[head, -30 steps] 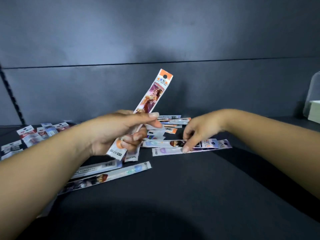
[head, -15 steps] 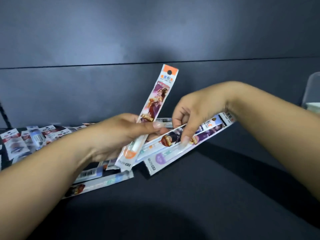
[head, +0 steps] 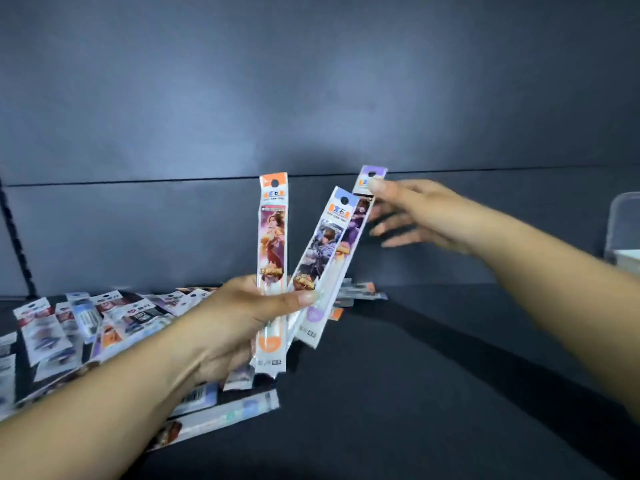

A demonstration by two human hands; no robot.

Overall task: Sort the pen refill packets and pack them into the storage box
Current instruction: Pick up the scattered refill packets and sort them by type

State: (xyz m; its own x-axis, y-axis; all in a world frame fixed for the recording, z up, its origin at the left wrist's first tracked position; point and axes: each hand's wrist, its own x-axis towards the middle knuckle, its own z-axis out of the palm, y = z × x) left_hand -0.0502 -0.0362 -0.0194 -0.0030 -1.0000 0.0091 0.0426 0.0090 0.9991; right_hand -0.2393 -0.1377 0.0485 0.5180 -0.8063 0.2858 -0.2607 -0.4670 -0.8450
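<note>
My left hand (head: 239,320) grips three pen refill packets, fanned upright above the dark table. The orange-topped packet (head: 273,237) stands straight. A blue-topped packet (head: 327,244) and a purple-topped packet (head: 367,188) behind it lean to the right. My right hand (head: 419,213) is blurred and its fingers are spread. One fingertip touches the top of the purple-topped packet, and nothing is gripped. A clear storage box (head: 623,230) shows at the right edge, partly cut off.
Several loose packets (head: 86,323) lie scattered on the table's left. More packets (head: 221,414) lie under my left forearm, and a few packets (head: 360,292) lie behind the fan. A dark wall (head: 311,98) closes the back.
My right hand lifted two packets off the table and passed them into my left hand, then opened. My left hand rose and turned the orange-topped packet upright.
</note>
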